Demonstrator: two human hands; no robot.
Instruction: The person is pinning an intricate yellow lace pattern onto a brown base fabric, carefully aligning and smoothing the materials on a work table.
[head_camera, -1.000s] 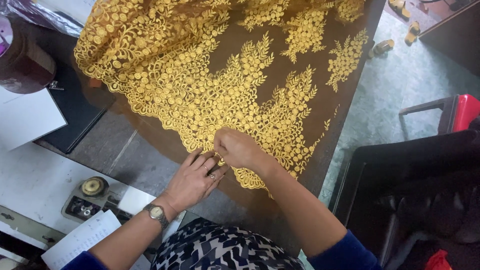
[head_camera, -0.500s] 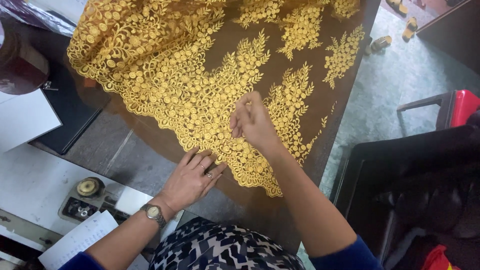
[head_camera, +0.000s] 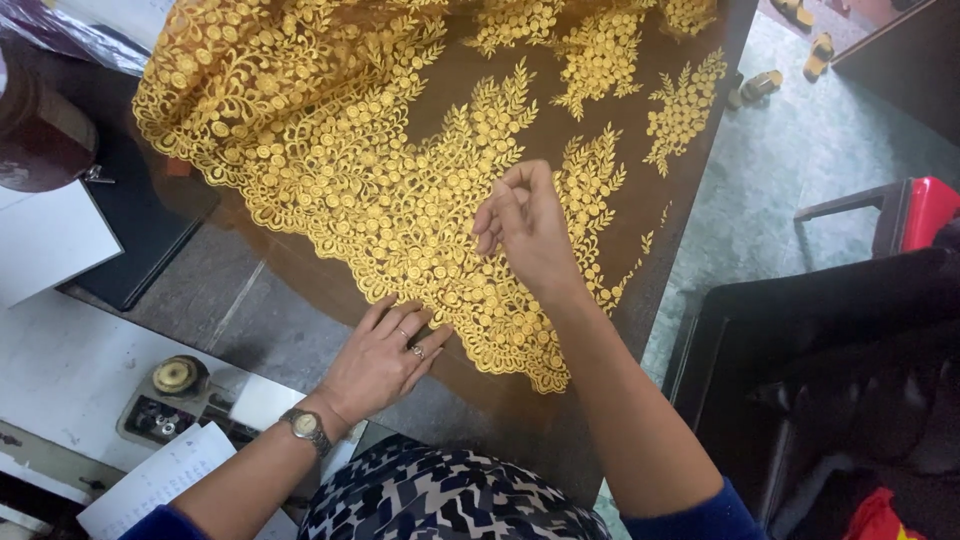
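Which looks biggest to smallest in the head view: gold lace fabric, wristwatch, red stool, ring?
1. gold lace fabric
2. red stool, cut off by the frame edge
3. wristwatch on the left hand
4. ring

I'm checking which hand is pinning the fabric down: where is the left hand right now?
In the head view, the left hand lies flat at lower left, on the scalloped edge of the gold embroidered lace, below and left of the raised right hand.

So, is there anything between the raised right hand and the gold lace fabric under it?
Nothing visible. The right hand hangs over the gold embroidered lace with its fingers pinched together and bare lace below. The left hand lies flat on the scalloped edge, off to the side.
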